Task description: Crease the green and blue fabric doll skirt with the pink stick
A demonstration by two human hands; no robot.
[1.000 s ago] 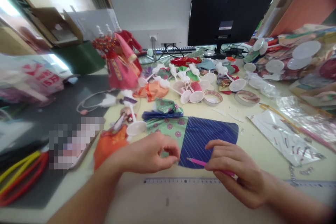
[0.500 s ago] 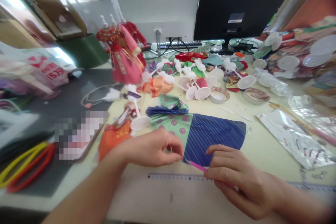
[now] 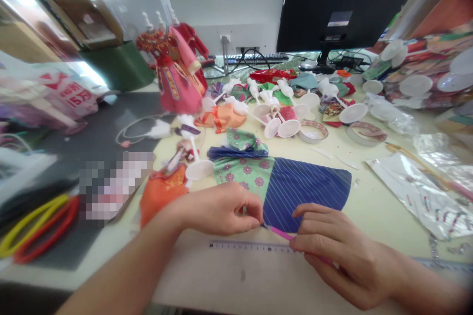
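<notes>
- Since a second ago both hands have drawn closer together at the near edge of the cloth, and the pen tip that pointed at bare blue fabric now meets the left fingertips; the view has also tipped down a little, so the table's things sit slightly higher in frame
- left hand (image 3: 218, 209) is curled, thumb and forefinger pinched together on the lower edge of the fabric piece (image 3: 284, 184), just where its green flowered half joins its blue striped half
- right hand (image 3: 340, 248) is closed around a pink pen (image 3: 280, 233), gripping it low and slanted, the tip pointing left and touching the cloth edge beside the left fingertips
- fabric piece lies flat on the pale table (image 3: 373, 211), straight ahead of the hands; a bunched green and blue fold sits at its far left corner
- clear ruler (image 3: 251, 246) lies along the table just nearer than the cloth, under both hands; a pale sheet (image 3: 229, 280) lies nearer still
- orange doll garment (image 3: 160, 192) with a white stand (image 3: 198, 170) rests left of the left hand
- farther back, a dressed red and pink doll (image 3: 173, 76) stands upright; white doll stands and small clothes (image 3: 281, 108) lie scattered behind the cloth; two tape rolls (image 3: 313, 131) lie right of them
- yellow and red loops (image 3: 33, 231) lie on the dark mat at far left; a plastic packet (image 3: 417, 197) lies at right
- dark monitor (image 3: 347, 0) stands at the back
</notes>
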